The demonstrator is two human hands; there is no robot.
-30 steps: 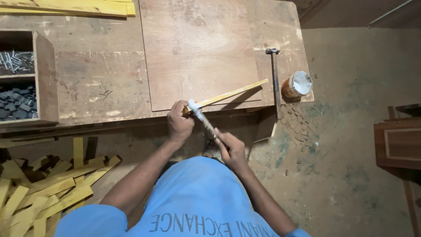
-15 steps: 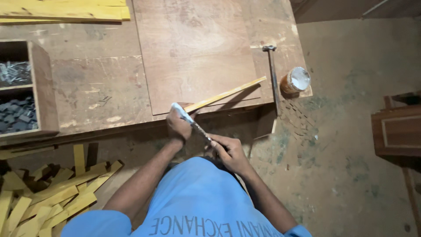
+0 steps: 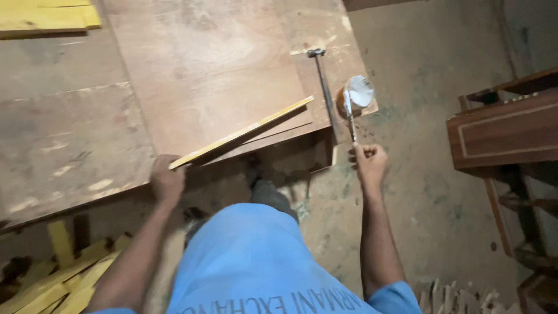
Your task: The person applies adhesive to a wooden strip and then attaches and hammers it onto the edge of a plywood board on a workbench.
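As the work is standing: the left hand (image 3: 167, 179) is gripping a strip (image 3: 244, 132) while the right hand (image 3: 369, 163) is reaching a tool (image 3: 349, 113) to a tin (image 3: 356, 94).
Left hand: it is closing tightly round the near end of the yellow strip, right at the bench (image 3: 64, 145) edge.
Right hand: it is curling into a fist round the lower end of the thin tool (brush or blade, too small to tell), well out to the side of the bench, over the floor (image 3: 430, 192).
Strip: it is lying aslant on the board (image 3: 209, 64), its far end pointing toward the hammer (image 3: 324, 87) and its near end sticking out over the front edge.
Tool: it is pointing up and away from the fist, its tip touching or just over the white contents of the tin; which of the two is not showing.
Tin: it is standing open at the bench corner, just beside the hammer handle.
Done, by my reading: the strip is lying on the board under a firm hold, and the tin is sitting open within reach.
Left, by my reading: no white is showing anywhere along the strip's visible face, so any coating is looking unstarted; the hammer is lying untouched.
Around: yellow offcuts (image 3: 52, 273) are piling on the floor near the left arm, more yellow planks (image 3: 46, 17) are resting at the far side of the bench, and a brown cabinet (image 3: 500, 131) is standing off to the right.
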